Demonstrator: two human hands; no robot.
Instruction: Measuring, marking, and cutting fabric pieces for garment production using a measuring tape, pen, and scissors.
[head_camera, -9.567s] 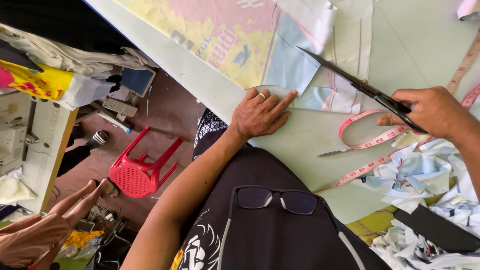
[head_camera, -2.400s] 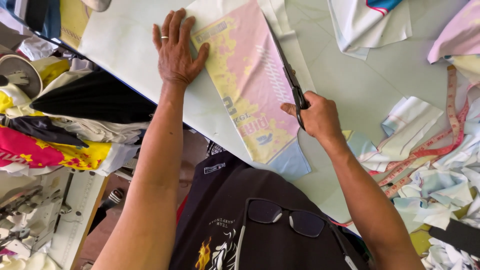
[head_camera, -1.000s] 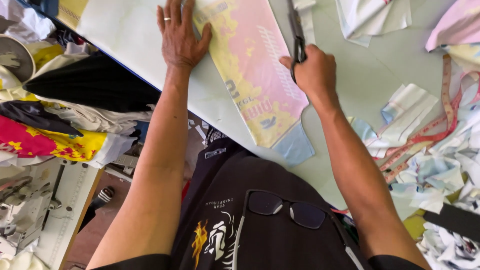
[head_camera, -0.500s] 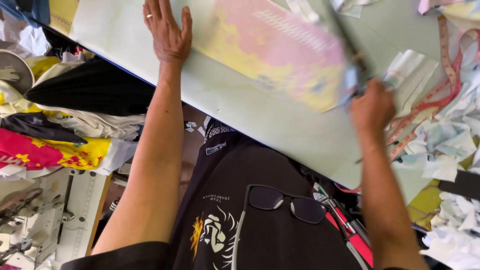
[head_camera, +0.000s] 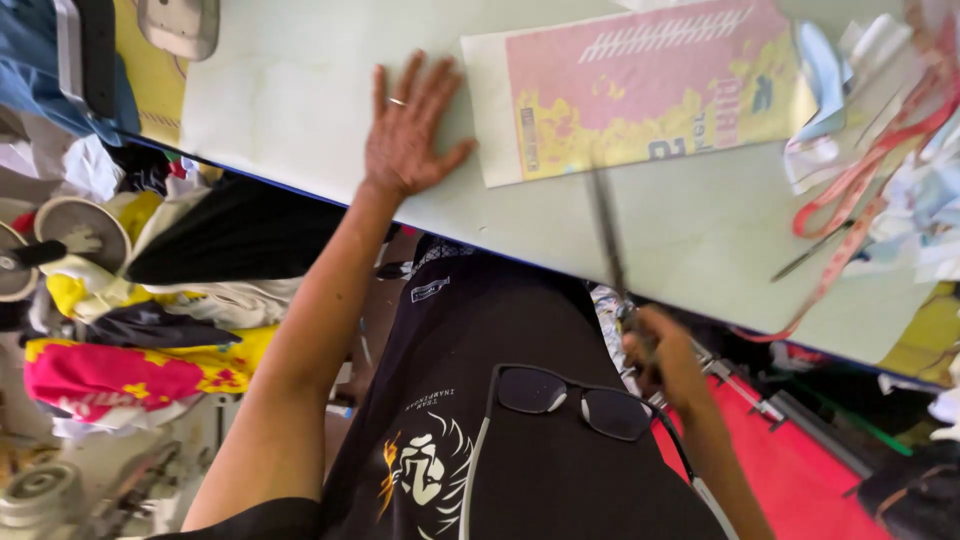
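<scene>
Your right hand (head_camera: 660, 350) is curled around the scissors (head_camera: 610, 240) and has just dropped back off the table edge, blades pointing to twelve o'clock. Your left hand (head_camera: 410, 135), fingers spread flat, has stayed pressed on the table (head_camera: 300, 100). The printed pink-and-yellow sheet (head_camera: 640, 90) lies at its three o'clock, cutting paused.

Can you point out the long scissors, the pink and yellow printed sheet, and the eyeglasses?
Long metal scissors (head_camera: 606, 225), head view, on the blade.
Pink and yellow printed sheet (head_camera: 640, 95), head view, its middle.
Dark-framed eyeglasses (head_camera: 575, 402), head view, the bridge.

Scissors (head_camera: 612, 240) now off printed sheet (head_camera: 640, 95)
</scene>
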